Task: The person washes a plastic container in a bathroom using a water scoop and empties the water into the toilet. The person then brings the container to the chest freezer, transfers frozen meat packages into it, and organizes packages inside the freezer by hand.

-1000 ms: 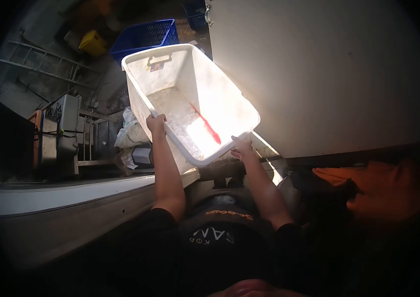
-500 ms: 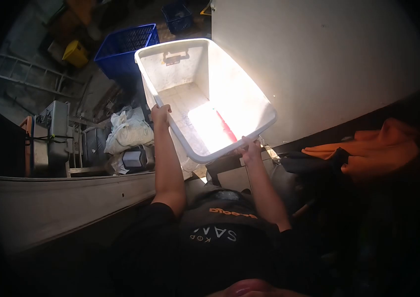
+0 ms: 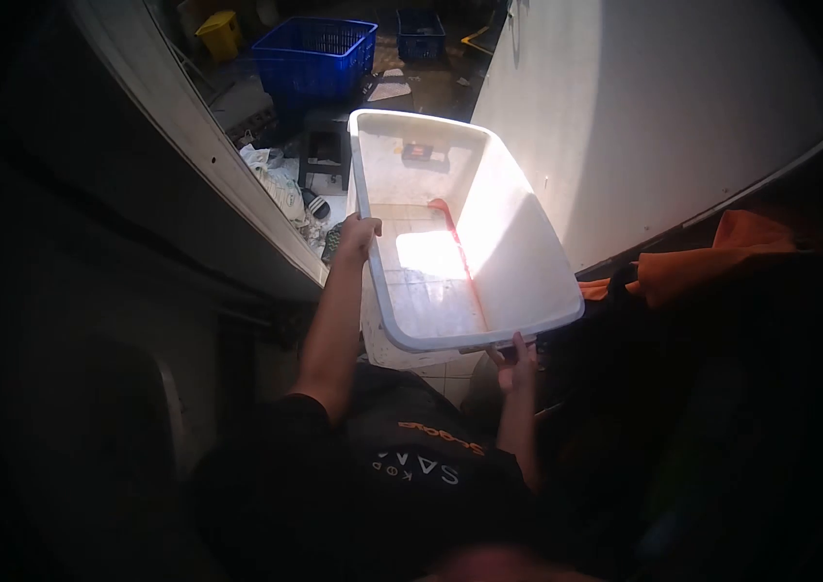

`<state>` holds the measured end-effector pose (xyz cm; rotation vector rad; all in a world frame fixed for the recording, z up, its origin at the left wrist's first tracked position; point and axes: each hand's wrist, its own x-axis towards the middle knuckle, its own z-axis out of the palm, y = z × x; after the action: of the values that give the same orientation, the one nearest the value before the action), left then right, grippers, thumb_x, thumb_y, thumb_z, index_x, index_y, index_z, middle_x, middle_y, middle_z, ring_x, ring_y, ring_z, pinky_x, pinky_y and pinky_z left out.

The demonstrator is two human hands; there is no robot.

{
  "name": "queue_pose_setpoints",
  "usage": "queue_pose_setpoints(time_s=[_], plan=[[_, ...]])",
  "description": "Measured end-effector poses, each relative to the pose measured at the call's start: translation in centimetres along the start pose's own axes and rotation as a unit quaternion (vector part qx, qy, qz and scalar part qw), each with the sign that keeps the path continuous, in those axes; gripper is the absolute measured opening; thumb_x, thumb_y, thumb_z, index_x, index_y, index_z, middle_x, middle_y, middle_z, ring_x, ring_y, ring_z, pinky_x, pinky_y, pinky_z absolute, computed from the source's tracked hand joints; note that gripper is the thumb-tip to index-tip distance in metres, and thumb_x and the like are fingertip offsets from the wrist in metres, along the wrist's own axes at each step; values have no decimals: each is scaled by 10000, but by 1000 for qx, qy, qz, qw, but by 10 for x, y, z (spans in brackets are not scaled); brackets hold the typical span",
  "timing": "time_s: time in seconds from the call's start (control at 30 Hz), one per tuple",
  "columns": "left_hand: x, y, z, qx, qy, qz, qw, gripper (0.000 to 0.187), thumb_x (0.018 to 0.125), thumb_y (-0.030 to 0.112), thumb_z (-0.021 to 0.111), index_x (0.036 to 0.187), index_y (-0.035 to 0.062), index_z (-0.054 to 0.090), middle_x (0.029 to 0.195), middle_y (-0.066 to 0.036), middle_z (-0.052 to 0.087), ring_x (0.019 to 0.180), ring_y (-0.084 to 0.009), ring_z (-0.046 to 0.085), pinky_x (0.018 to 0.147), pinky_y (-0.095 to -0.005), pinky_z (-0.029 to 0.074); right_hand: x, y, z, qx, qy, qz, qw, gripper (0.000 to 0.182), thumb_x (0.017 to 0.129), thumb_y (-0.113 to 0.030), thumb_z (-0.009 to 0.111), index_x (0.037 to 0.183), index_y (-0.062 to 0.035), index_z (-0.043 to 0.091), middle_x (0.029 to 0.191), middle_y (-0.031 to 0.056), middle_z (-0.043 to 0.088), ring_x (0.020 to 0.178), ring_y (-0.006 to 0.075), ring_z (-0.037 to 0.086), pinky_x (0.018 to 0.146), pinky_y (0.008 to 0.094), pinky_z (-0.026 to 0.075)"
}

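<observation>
A large white plastic tub [image 3: 518,233] is held up in front of me, tilted so its inside faces me. Bright light falls on its bottom, where a red streak of liquid [image 3: 458,247] runs along the lower edge of one side. My left hand [image 3: 360,238] grips the rim on the left side, fingers wrapped over it. At the near right corner my right hand [image 3: 516,362] holds the rim from below, its fingers partly hidden under the tub.
Beyond a doorway stand a blue crate [image 3: 314,63], a smaller dark blue crate [image 3: 420,37] and a yellow bin [image 3: 220,36]. White bags [image 3: 280,189] lie by the door frame [image 3: 193,121]. A pale panel [image 3: 664,116] and orange cloth [image 3: 698,262] are at the right.
The view has turned, and the tub with both hands appears further right and lower. The door frame now stands nearer on the left. Both hands keep hold of the rim.
</observation>
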<state>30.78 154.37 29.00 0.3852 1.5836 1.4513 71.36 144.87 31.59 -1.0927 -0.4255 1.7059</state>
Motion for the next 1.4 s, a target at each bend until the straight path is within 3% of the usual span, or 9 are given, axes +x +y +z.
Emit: queue_pose_setpoints(time_s=[0.27,0.5,0.73,0.9,1.07,1.23,1.3,1.37,1.4], plan=[[-154,-48,-7,43,48,-7,998,172,540,11,603,707,0,564,647,-60,519,542,-174,482,447,-345,365,-124,5,-116,-36,-28,25,999,384,924,-81,561,1288,-85,441,1205,90,532,1070,244,558,848,435,546],[-264,-95,-79,55,66,1,996,258,537,-6,594,795,-20,601,714,-96,567,611,-210,537,481,-357,410,-226,57,-161,13,-24,32,999,396,921,-261,608,1259,-100,479,1173,90,577,1071,255,568,849,460,508],[-348,-162,-170,1,87,-14,996,256,527,-17,587,783,-22,611,734,-98,570,673,-218,554,520,-353,429,-297,108,-178,7,38,-53,998,382,902,-202,631,1235,-73,498,1171,106,570,1079,270,563,868,475,494],[-441,-218,-268,-50,141,-17,989,158,529,-8,589,687,-17,580,685,-81,540,665,-221,560,513,-350,429,-372,151,-170,-22,-18,-67,997,304,899,-139,616,1175,-56,520,1121,85,581,1028,226,567,847,433,496],[-515,-256,-309,-209,208,-141,945,252,533,-17,576,783,-31,552,771,-135,556,691,-275,586,567,-371,476,-388,130,-145,-142,-46,-50,988,220,899,-112,602,1087,-9,554,1051,103,600,965,209,594,823,391,512],[-579,-338,-339,-265,356,-180,878,255,557,-38,578,806,-38,526,815,-181,540,693,-325,591,590,-457,523,-364,136,-116,-223,-234,-9,946,282,864,-117,635,1093,27,552,1013,107,609,918,221,613,809,372,517],[-624,-350,-350,-349,350,-240,836,237,588,-38,586,812,-26,511,829,-172,524,732,-344,599,607,-501,532,-370,144,-98,-284,-270,-15,920,275,852,-159,635,1040,30,568,926,73,597,838,177,590,738,324,492],[-649,-431,-385,-377,246,-236,861,205,638,-52,557,830,-14,498,854,-167,507,780,-357,606,598,-514,529,-386,161,-77,-308,-321,-15,895,238,844,-140,640,1006,23,579,890,64,598,810,161,582,720,302,474],[-672,-434,-387,-415,294,-266,819,231,647,-65,541,869,-18,499,891,-181,518,822,-363,608,604,-525,529,-393,172,-70,-332,-363,-17,870,201,835,-122,645,971,16,590,854,56,598,781,146,573,703,281,456]])
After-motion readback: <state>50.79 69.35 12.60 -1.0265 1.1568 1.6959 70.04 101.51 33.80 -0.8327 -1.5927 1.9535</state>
